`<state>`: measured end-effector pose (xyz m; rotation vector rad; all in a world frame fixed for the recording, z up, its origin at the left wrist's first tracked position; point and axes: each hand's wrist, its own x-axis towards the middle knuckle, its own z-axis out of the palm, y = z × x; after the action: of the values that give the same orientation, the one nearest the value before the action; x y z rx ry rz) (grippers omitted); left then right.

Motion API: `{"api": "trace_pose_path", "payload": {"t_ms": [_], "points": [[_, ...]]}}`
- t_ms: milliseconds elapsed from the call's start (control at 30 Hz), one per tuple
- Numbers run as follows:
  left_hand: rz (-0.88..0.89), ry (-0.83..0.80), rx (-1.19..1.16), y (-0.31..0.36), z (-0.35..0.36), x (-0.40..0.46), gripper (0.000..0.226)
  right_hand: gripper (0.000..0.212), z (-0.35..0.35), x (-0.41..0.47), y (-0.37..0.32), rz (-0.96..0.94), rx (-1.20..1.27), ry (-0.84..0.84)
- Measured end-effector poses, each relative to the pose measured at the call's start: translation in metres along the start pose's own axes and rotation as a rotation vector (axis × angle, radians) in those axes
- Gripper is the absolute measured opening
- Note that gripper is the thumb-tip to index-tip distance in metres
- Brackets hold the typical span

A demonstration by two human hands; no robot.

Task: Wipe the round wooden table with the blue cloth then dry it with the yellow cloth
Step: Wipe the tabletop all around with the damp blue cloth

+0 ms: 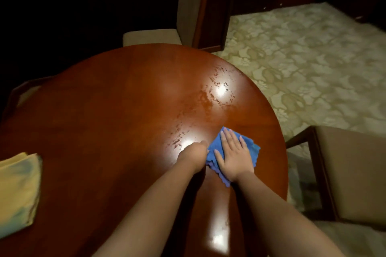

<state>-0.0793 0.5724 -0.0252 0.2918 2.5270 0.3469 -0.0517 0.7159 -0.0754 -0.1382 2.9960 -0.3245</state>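
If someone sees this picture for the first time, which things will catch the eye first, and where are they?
The blue cloth stands out first, on the right part of the round wooden table, with the right hand pressed flat on it and the left hand at its left edge. Beyond the hands, wet streaks shine under bright reflections. The folded yellow cloth lies at the table's left edge.

no readable text, labels or numbers anywhere in view.
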Motion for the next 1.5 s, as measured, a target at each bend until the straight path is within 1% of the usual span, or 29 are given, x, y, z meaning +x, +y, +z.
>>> {"api": "trace_pose_path", "payload": {"t_ms": [100, 233, 300, 367, 433, 567, 667, 767, 933, 1067, 1200, 1333, 1400, 1433, 1500], "points": [[0.002, -0.012, 0.042, -0.035, 0.003, -0.03, 0.029, 0.084, 0.016, -0.025, -0.05, 0.089, -0.002, -0.016], [-0.003, 0.015, 0.065, -0.065, -0.005, -0.044, 0.03, 0.068, 0.033, -0.033, -0.101, 0.232, 0.05, 0.046], [-0.002, 0.005, 0.083, -0.067, -0.012, -0.042, 0.028, 0.068, 0.036, -0.029, -0.11, 0.28, 0.055, 0.082], [-0.013, -0.002, 0.101, -0.069, -0.022, -0.033, 0.026, 0.072, 0.037, -0.015, -0.114, 0.305, 0.049, 0.096], [-0.055, 0.001, 0.085, -0.08, -0.035, -0.022, 0.027, 0.077, 0.036, 0.008, -0.117, 0.247, 0.021, 0.063], [-0.154, 0.037, 0.029, -0.123, -0.066, -0.013, 0.031, 0.09, 0.03, 0.064, -0.144, 0.037, -0.012, -0.025], [-0.215, 0.067, 0.015, -0.16, -0.081, -0.017, 0.032, 0.093, 0.034, 0.089, -0.179, -0.034, -0.044, -0.052], [-0.244, 0.087, -0.013, -0.2, -0.091, -0.021, 0.029, 0.094, 0.041, 0.105, -0.216, -0.08, -0.055, -0.06], [-0.27, 0.098, -0.02, -0.282, -0.11, -0.041, 0.029, 0.093, 0.058, 0.131, -0.292, -0.192, -0.087, -0.081], [-0.273, 0.078, -0.037, -0.356, -0.123, -0.058, 0.03, 0.093, 0.073, 0.14, -0.359, -0.227, -0.113, -0.091], [-0.29, 0.12, -0.083, -0.434, -0.134, -0.073, 0.031, 0.096, 0.083, 0.161, -0.431, -0.307, -0.094, -0.095], [-0.353, 0.174, -0.218, -0.517, -0.136, -0.092, 0.028, 0.093, 0.096, 0.187, -0.505, -0.465, -0.1, -0.126], [-0.367, 0.198, -0.333, -0.549, -0.13, -0.103, 0.02, 0.09, 0.103, 0.192, -0.533, -0.54, -0.122, -0.163], [-0.374, 0.207, -0.386, -0.561, -0.127, -0.109, 0.02, 0.087, 0.105, 0.192, -0.544, -0.563, -0.132, -0.177], [-0.381, 0.217, -0.458, -0.578, -0.122, -0.118, 0.032, 0.085, 0.108, 0.191, -0.559, -0.591, -0.15, -0.195]]}}
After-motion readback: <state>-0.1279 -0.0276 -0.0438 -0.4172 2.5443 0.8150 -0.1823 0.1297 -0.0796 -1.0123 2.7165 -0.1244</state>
